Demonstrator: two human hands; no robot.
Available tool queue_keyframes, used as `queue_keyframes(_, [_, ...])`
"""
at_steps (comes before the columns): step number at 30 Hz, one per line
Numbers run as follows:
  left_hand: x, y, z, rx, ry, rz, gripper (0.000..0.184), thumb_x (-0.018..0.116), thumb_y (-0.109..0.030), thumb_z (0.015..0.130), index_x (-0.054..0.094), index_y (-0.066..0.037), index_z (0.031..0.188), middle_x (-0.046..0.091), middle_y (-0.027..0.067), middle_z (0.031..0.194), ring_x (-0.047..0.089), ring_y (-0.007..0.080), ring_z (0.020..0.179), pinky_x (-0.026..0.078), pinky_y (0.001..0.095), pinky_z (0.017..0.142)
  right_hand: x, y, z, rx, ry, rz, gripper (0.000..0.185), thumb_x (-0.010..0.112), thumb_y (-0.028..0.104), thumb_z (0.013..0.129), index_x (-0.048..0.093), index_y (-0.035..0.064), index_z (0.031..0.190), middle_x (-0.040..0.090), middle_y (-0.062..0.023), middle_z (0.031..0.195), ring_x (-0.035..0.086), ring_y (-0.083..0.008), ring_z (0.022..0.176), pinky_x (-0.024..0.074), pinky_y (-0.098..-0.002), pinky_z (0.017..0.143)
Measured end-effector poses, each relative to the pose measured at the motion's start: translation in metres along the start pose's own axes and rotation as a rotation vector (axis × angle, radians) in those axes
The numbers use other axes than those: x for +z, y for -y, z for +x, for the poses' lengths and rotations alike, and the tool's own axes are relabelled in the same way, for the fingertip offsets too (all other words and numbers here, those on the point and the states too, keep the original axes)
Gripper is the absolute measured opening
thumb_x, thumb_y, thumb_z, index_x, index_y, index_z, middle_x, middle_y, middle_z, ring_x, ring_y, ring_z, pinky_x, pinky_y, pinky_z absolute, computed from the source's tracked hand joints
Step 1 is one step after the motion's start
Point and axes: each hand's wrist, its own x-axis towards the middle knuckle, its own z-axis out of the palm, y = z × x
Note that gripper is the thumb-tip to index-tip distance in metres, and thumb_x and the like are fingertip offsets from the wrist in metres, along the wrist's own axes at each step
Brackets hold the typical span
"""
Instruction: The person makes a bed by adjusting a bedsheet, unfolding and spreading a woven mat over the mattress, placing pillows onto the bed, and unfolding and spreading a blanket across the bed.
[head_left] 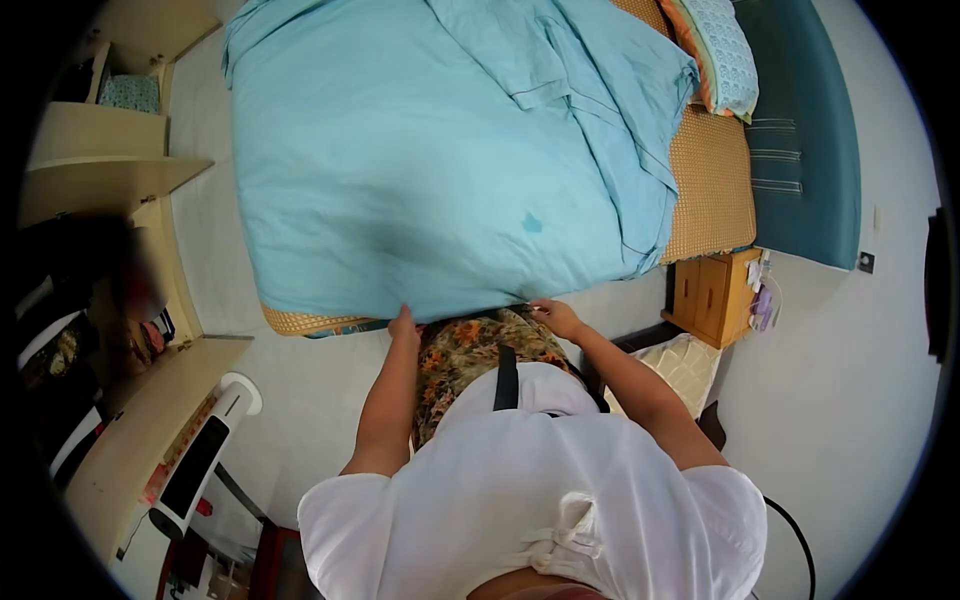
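Observation:
A light blue quilt [400,170] lies spread over the bed, with folds toward the pillow end. My left hand [404,328] is closed on the quilt's near edge, left of my body. On the right, my right hand [554,317] pinches the same edge near its corner side. Between the two hands the edge hangs close against my patterned trousers. A woven tan mat [712,180] shows beneath the quilt at the right and at the near left corner.
Pillows [725,60] rest by the blue headboard [810,130]. A wooden nightstand [712,300] stands right of the bed, near a cream padded seat [668,372]. Open wardrobe doors [120,165] and a white upright appliance [205,455] are at the left.

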Motion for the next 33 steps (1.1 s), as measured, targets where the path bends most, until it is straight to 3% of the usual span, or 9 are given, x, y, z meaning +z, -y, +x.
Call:
queue_keyframes(5, [-0.011,-0.017,-0.074,0.21,0.236,-0.209,0.044,0.056,-0.014,0.082,0.041,0.002,0.12,0.046,0.0165,0.119,0.05,0.0306,0.104,0.043,0.0417,0.09,0.037,0.019,0.007,-0.12,0.253,0.295,0.044,0.052,0.035,0.086,0.053,0.0055,0.119,0.059,-0.0137,0.112,0.056,-0.0242,0.099,0.0425,-0.033,0.085])
queue_keyframes(9, [-0.011,-0.045,-0.137,0.163,0.578,-0.39,0.041,0.057,-0.015,0.077,0.045,-0.003,0.114,0.053,0.0096,0.112,0.053,0.0267,0.1,0.044,0.0399,0.087,0.03,0.102,-0.025,-0.147,0.524,0.45,0.05,0.049,0.04,0.088,0.05,0.0048,0.123,0.057,-0.0115,0.115,0.054,-0.0228,0.103,0.0411,-0.0334,0.089])
queue_keyframes(12, [-0.008,-0.048,-0.197,0.129,0.742,-0.36,0.041,0.057,-0.018,0.075,0.047,-0.005,0.114,0.055,0.0068,0.111,0.053,0.0245,0.101,0.045,0.039,0.087,0.056,0.122,-0.029,-0.018,0.567,0.854,0.054,0.051,0.041,0.087,0.044,0.0061,0.128,0.052,-0.0105,0.121,0.048,-0.0208,0.11,0.0382,-0.0339,0.093])
queue_keyframes(16, [-0.019,-0.033,-0.239,0.123,0.812,-0.312,0.042,0.056,-0.021,0.076,0.048,-0.008,0.115,0.056,0.0045,0.111,0.053,0.0224,0.103,0.045,0.0381,0.088,0.08,0.124,-0.016,0.019,0.585,1.142,0.043,0.048,0.034,0.089,0.049,0.0026,0.117,0.053,-0.0147,0.115,0.053,-0.0266,0.102,0.0442,-0.0355,0.086])
queue_keyframes(19, [-0.039,-0.02,-0.256,0.139,0.851,-0.333,0.041,0.055,-0.022,0.077,0.048,-0.008,0.115,0.056,0.0043,0.113,0.053,0.022,0.104,0.045,0.0383,0.088,0.078,0.12,-0.01,0.024,0.411,1.427,0.043,0.04,0.036,0.091,0.048,0.0038,0.118,0.053,-0.0122,0.117,0.053,-0.026,0.101,0.0449,-0.0356,0.085])
queue_keyframes(22, [-0.056,-0.007,-0.267,0.156,0.888,-0.363,0.041,0.054,-0.02,0.077,0.048,-0.008,0.116,0.056,0.0049,0.114,0.053,0.0222,0.105,0.044,0.039,0.089,0.066,0.113,-0.012,-0.141,0.29,1.708,0.043,0.035,0.037,0.092,0.049,0.0052,0.118,0.053,-0.0094,0.119,0.052,-0.0251,0.105,0.0441,-0.0379,0.087])
queue_keyframes(27, [-0.075,0.017,-0.276,0.211,0.866,-0.378,0.042,0.053,-0.018,0.077,0.046,-0.007,0.117,0.055,0.0059,0.116,0.053,0.0227,0.106,0.045,0.0397,0.089,0.02,0.086,-0.013,-0.453,0.062,2.023,0.043,0.035,0.037,0.092,0.048,0.0056,0.119,0.052,-0.0087,0.12,0.051,-0.025,0.106,0.0432,-0.0393,0.089])
queue_keyframes(30, [-0.095,0.024,-0.276,0.277,0.797,-0.388,0.041,0.053,-0.017,0.077,0.047,-0.007,0.116,0.055,0.0066,0.116,0.054,0.0236,0.106,0.045,0.0399,0.091,-0.013,0.044,-0.031,-0.607,-0.197,2.03,0.043,0.036,0.037,0.092,0.048,0.0059,0.12,0.052,-0.0083,0.122,0.051,-0.025,0.107,0.0426,-0.0401,0.09])
queue_keyframes(33, [-0.111,0.025,-0.272,0.356,0.754,-0.354,0.042,0.054,-0.016,0.077,0.046,-0.006,0.117,0.054,0.0073,0.117,0.053,0.0243,0.106,0.045,0.0414,0.09,-0.034,-0.022,-0.052,-0.702,-0.597,1.788,0.043,0.036,0.036,0.092,0.047,0.0062,0.121,0.051,-0.0079,0.123,0.05,-0.0249,0.108,0.042,-0.0409,0.091])
